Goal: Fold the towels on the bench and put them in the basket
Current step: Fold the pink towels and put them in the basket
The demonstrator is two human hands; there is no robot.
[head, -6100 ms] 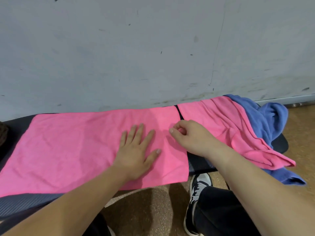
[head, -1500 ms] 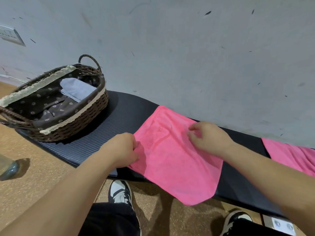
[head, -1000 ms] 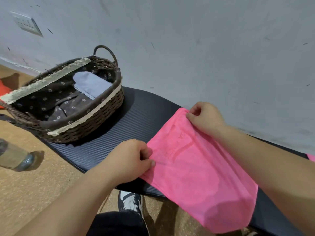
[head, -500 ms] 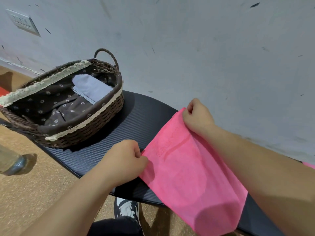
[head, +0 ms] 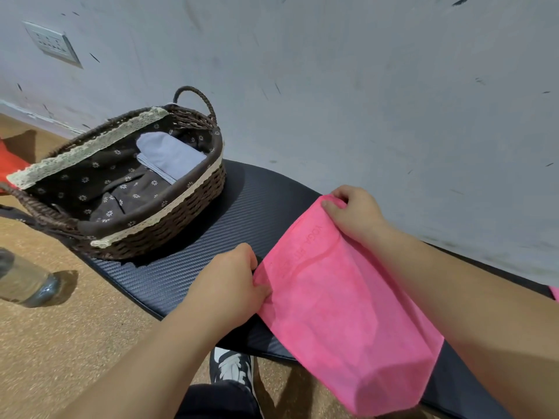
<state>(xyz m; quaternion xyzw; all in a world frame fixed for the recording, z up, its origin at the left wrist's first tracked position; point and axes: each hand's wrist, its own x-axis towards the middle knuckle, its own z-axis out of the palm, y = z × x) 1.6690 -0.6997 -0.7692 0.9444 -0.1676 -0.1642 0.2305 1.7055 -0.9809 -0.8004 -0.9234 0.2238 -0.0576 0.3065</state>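
Bench (head: 266,207): basket (head: 169,234) left of pink towel (head: 348,313); bottle (head: 27,282), perhaps, on floor (head: 75,343).

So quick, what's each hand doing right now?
Left hand: pinching the pink towel at its near corner.
Right hand: gripping the towel's far corner.

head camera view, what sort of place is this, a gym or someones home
Likely a gym or exercise room, though not certain: a padded black bench stands against a scuffed bare wall on a cork-like floor, and the pink towel seems stamped with yoga lettering.
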